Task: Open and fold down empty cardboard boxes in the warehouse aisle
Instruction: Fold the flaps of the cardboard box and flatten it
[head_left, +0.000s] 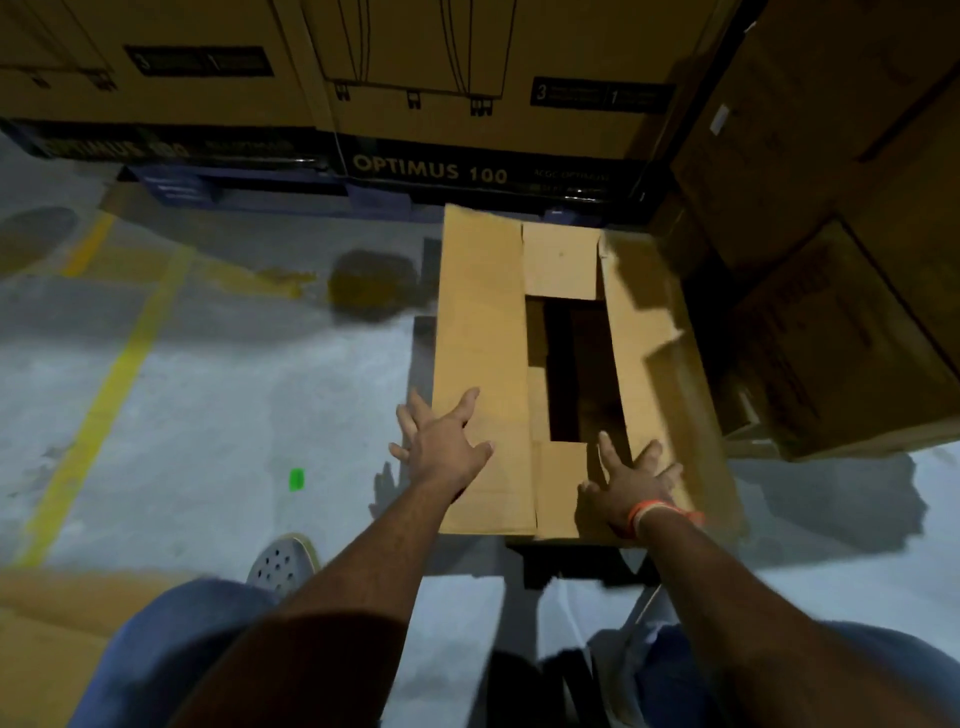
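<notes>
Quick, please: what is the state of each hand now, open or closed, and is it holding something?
Left hand: open, fingers spread flat on the left flap of the cardboard box.
Right hand: open, fingers spread on the right flap, holding nothing.

An open cardboard box (519, 364) stands on the floor (218, 395), right of a painted floor line (111, 395). Behind it runs a row of stacked cartons (415, 78); more cartons (841, 260) are piled just beside it on the right. The left hand (441, 441) rests on the box's left flap near its near edge, the right hand (631, 483) on the right flap. A flat cardboard sheet (62, 634) lies at the floor's near left corner, a shoe (283, 564) just right of it.
</notes>
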